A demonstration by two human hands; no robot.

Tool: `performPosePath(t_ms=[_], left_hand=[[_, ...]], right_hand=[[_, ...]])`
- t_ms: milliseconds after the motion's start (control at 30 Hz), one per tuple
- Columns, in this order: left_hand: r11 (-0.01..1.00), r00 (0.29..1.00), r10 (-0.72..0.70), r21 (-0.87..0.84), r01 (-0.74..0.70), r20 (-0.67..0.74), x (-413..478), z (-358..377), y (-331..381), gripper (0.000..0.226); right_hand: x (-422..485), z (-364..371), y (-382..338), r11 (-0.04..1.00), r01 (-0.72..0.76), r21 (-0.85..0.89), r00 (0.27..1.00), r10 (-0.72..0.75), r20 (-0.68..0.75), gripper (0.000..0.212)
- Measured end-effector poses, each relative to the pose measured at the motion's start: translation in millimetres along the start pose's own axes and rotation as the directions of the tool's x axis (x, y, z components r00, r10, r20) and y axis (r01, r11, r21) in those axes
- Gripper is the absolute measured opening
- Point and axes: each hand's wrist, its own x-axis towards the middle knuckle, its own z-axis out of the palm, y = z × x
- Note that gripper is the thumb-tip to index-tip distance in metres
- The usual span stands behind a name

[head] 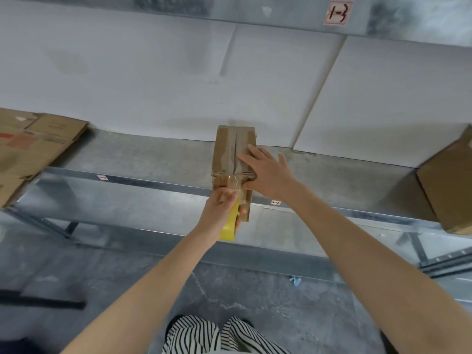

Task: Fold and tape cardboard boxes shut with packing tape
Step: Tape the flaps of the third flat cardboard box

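A small brown cardboard box (228, 149) stands on the metal shelf (143, 159), its top flaps folded together. My right hand (265, 172) lies flat on the box's top right side with fingers spread. My left hand (219, 208) grips a yellow roll of packing tape (228, 229) against the box's front face. A clear strip of tape (235, 183) runs from the roll up over the box's front top edge.
Flattened cardboard boxes (28, 149) lie on the shelf at the left. Another brown box (449, 185) sits at the right edge. A white wall panel (178, 85) stands behind the shelf. Below is a grey concrete floor (255, 302), with striped trousers at the bottom.
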Motion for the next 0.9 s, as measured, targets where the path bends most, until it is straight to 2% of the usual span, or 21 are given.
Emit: performPosePath(t_ms=[133, 233, 333, 433, 533, 667, 733, 767, 833, 900], left_hand=[[0.989, 0.999, -0.022, -0.148, 0.017, -0.033, 5.3, 23.6, 1.1, 0.015], [0.988, 0.997, -0.031, -0.155, 0.021, -0.064, 11.4, 31.0, 1.0, 0.015], [0.988, 0.997, -0.031, -0.156, 0.019, -0.073, 16.0, 30.9, -1.1, 0.017], [0.982, 0.996, -0.059, -0.183, 0.045, -0.071, 18.5, 30.7, -3.2, 0.020], [0.961, 0.989, -0.130, -0.255, 0.107, -0.072, 20.2, 30.6, -4.6, 0.024], [0.952, 0.990, -0.129, -0.286, 0.107, -0.058, 20.6, 26.7, -6.0, 0.027], [0.953, 0.992, -0.116, -0.288, 0.095, -0.058, 21.3, 24.4, -6.9, 0.027], [0.953, 0.992, -0.112, -0.289, 0.090, -0.062, 22.1, 23.7, -7.0, 0.026], [0.956, 0.992, -0.104, -0.283, 0.079, -0.072, 23.5, 23.9, -6.2, 0.026], [0.963, 0.993, -0.085, -0.263, 0.060, -0.087, 23.7, 26.3, -4.4, 0.026]], right_hand=[[-12.5, 11.8, 21.6, 0.997, -0.051, 0.054, 0.993, 0.056, -0.101, 0.083], [-21.5, 16.1, 45.1, 0.988, -0.127, 0.089, 0.992, 0.128, -0.009, 0.094], [-23.0, 21.8, 73.1, 0.961, -0.264, 0.087, 0.964, 0.260, 0.055, 0.075], [-20.1, 36.7, 94.0, 0.884, -0.437, 0.167, 0.899, 0.436, 0.046, 0.053], [-15.0, 51.7, 100.3, 0.852, -0.505, 0.142, 0.861, 0.508, 0.018, 0.041], [-11.0, 57.0, 101.2, 0.839, -0.504, 0.204, 0.857, 0.515, -0.002, 0.036], [-12.6, 54.8, 100.8, 0.803, -0.489, 0.341, 0.852, 0.523, -0.012, 0.030], [-13.9, 52.2, 98.8, 0.757, -0.464, 0.460, 0.849, 0.528, -0.014, 0.026], [-16.4, 42.1, 86.1, 0.584, -0.349, 0.733, 0.849, 0.528, -0.016, 0.016], [-19.4, 26.6, 66.4, 0.442, -0.217, 0.870, 0.859, 0.509, -0.044, 0.008]])
